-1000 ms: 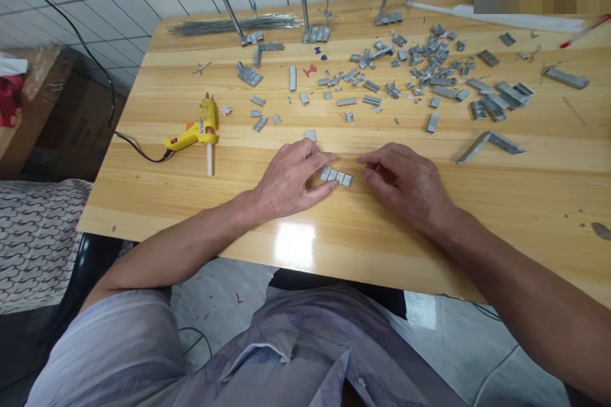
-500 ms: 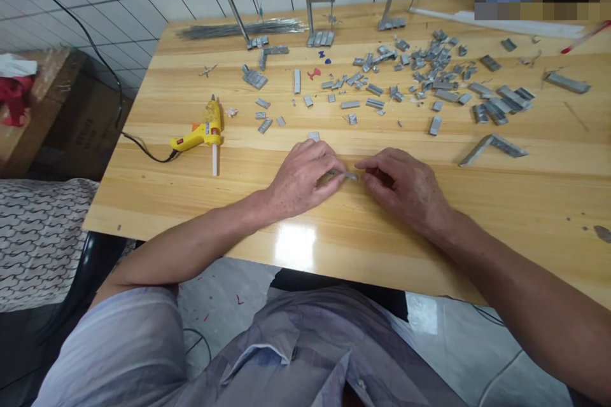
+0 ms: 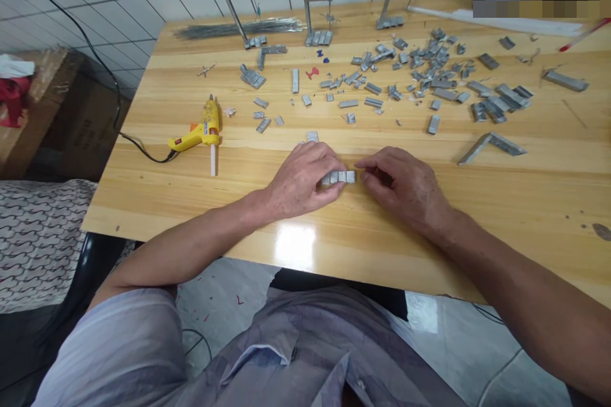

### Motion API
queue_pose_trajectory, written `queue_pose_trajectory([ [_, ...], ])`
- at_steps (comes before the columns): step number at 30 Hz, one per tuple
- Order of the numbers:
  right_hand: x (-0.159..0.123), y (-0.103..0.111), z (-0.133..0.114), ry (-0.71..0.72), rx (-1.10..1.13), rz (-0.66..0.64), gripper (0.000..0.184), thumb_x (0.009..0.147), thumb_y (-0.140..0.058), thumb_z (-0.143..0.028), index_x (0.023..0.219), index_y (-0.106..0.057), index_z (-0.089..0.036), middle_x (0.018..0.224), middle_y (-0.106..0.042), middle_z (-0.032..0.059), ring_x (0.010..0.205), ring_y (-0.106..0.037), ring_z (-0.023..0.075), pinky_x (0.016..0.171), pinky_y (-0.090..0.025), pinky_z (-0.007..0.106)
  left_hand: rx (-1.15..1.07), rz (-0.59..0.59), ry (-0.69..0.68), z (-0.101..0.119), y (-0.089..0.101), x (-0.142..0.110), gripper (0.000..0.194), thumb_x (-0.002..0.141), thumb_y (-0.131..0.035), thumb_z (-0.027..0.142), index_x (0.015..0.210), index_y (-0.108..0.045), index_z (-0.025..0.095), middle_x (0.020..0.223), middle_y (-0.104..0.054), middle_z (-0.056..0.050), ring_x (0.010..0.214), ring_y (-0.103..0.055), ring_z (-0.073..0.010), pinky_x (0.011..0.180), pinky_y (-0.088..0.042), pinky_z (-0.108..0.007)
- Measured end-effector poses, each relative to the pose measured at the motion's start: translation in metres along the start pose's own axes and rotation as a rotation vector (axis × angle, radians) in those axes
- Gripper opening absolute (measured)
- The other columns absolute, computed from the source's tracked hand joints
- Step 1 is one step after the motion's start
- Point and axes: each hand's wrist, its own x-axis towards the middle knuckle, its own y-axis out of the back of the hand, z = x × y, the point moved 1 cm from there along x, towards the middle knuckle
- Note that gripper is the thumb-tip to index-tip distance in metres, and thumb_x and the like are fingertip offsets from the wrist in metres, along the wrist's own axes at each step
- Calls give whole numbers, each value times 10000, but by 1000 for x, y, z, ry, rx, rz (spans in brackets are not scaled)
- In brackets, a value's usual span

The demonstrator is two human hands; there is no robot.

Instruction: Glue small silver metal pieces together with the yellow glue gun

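My left hand [image 3: 303, 179] pinches a short row of small grey metallic blocks [image 3: 338, 177] between thumb and fingers, just above or on the table. The blocks sit side by side, and their left end is partly covered by my fingers. To the right of that row, my right hand [image 3: 403, 186] holds nothing that I can see. Its thumb and forefinger are apart, pointing at the row's end without touching it; the other fingers curl under. Just beyond my left knuckles lies another small grey piece [image 3: 312, 136].
A yellow glue gun [image 3: 205, 128] with a white stick lies left. Many loose grey pieces [image 3: 434, 57] are scattered at the back right. Three frame-shaped grey stands [image 3: 319, 38] and a bundle of thin wires [image 3: 210, 32] are along the tiled wall. An angled grey piece [image 3: 494, 140] lies right.
The row of blocks in my left hand has turned, so its segmented face now shows where only a thin edge showed before. Both hands stay nearly in place.
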Motion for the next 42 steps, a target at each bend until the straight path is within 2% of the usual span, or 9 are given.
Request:
queue_pose_trajectory([
  [5,0,0,-1,31,2,3,218,974,-586,-171,1077,-765,-242,896,-742,67,832,-693,244,737,-558,386,-67,114,44,0,7,2,92,959,-667,242,1047,-649,218,963,-712,-50,923,-648,-207,837,-523,-367],
  [8,-2,-2,-1,62,-28,4,234,968,-592,-163,1093,-773,-243,958,-752,86,882,-691,255,775,-555,403,-33,142,116,-1,9,2,89,980,-674,280,1043,-653,220,980,-740,-53,933,-660,-208,858,-528,-373],
  [16,-6,-7,-6,178,-156,-71,251,992,-562,-172,1062,-798,-227,975,-734,115,890,-629,274,773,-483,425,-9,91,187,-4,7,-1,106,988,-681,318,1013,-698,216,950,-739,-58,907,-653,-211,858,-517,-378],
  [22,-5,-7,-7,188,-160,-33,178,989,-573,-172,990,-747,-210,956,-733,111,886,-647,270,782,-495,416,-7,41,191,-3,6,-2,147,1010,-662,345,1016,-714,208,926,-719,-58,898,-643,-211,879,-501,-386],
  [26,-6,-5,-4,138,-106,23,190,951,-600,-154,1078,-728,-218,994,-746,109,909,-674,278,804,-532,425,21,16,173,-4,4,-4,159,1015,-660,344,1036,-731,204,929,-725,-55,903,-644,-215,879,-483,-390],
  [30,-4,-1,-3,48,-19,26,187,925,-608,-143,1024,-723,-253,938,-739,80,872,-689,267,755,-554,412,36,-9,144,-2,3,-7,187,1008,-678,343,1125,-744,212,1037,-754,-69,1000,-665,-239,912,-471,-411],
  [34,-1,5,-5,-5,107,24,179,940,-613,-177,1041,-730,-267,901,-729,62,806,-690,245,695,-564,394,19,41,136,5,6,-7,248,1006,-700,368,1208,-736,229,1120,-754,-89,1063,-667,-249,951,-471,-433],
  [39,0,10,-13,55,261,-17,163,986,-632,-261,1101,-745,-289,976,-760,62,891,-722,244,761,-592,405,-128,58,107,14,8,-3,176,1018,-704,403,1048,-722,230,1017,-787,-60,976,-699,-219,923,-496,-421],
  [42,0,11,-19,93,329,-40,198,1005,-627,-263,1155,-752,-298,1024,-763,61,929,-734,236,804,-604,406,-219,96,125,14,7,-1,160,1020,-705,344,923,-690,218,935,-786,-34,897,-705,-187,912,-518,-397],
])
